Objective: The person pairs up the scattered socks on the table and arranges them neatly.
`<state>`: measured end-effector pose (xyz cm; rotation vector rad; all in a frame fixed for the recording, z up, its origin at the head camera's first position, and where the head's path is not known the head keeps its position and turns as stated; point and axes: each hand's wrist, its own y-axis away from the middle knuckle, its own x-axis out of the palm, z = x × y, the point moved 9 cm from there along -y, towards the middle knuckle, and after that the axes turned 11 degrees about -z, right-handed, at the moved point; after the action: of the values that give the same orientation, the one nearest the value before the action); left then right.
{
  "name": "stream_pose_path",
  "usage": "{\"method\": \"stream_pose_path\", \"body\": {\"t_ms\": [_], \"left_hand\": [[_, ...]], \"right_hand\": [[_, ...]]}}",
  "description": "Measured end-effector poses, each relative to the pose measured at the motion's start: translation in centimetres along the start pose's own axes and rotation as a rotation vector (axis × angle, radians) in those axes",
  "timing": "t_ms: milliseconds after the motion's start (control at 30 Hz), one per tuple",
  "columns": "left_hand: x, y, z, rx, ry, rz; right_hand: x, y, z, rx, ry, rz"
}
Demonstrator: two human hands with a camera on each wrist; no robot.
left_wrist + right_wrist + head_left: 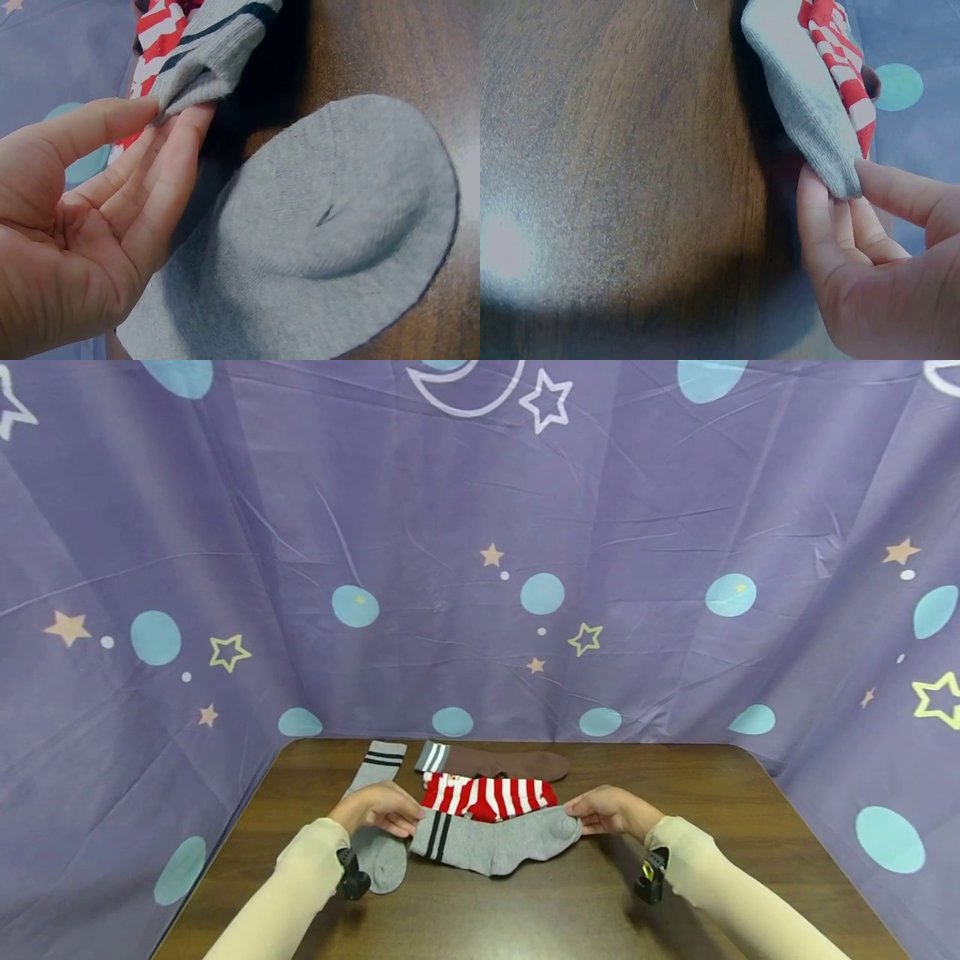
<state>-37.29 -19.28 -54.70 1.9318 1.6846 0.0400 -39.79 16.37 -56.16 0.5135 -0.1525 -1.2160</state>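
Observation:
A grey sock [495, 843] with two black stripes at its cuff is stretched sideways between both hands, in front of a red-and-white striped sock [487, 797]. My left hand [384, 810] pinches its cuff between thumb and fingers, as the left wrist view shows with the cuff opening [196, 84]. At the other end my right hand [611, 812] pinches the toe [840, 176]. Another grey sock [381, 860] with black cuff stripes lies under the left hand, partly hidden by it; its rounded end [337, 195] fills much of the left wrist view.
Behind the striped sock lies a brown sock [517, 762] with a grey, white-striped cuff. Everything lies on a dark wooden table [480, 927]. A purple curtain [450, 677] with stars and blue dots hangs along the table's back and sides.

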Motion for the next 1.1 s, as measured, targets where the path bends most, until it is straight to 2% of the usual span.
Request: {"method": "stream_pose_path", "body": {"t_ms": [233, 400, 633, 833, 1100], "left_hand": [[-0.1, -0.1, 0.0, 0.009, 0.02, -0.021], [0.0, 0.0, 0.2, -0.023, 0.019, -0.018], [0.6, 0.6, 0.9, -0.086, -0.064, 0.05], [1.3, 1.2, 1.3, -0.107, -0.146, 0.1], [0.9, 1.1, 1.0, -0.09, -0.117, 0.01]], "right_hand": [[-0.1, 0.0, 0.2, -0.01, -0.005, -0.003], [-0.1, -0.1, -0.2, 0.01, 0.001, -0.007], [0.0, 0.0, -0.6, 0.037, 0.011, -0.004], [0.0, 0.3, -0.8, 0.056, 0.024, -0.015], [-0.4, 0.5, -0.8, 0.032, 0.082, -0.093]]}}
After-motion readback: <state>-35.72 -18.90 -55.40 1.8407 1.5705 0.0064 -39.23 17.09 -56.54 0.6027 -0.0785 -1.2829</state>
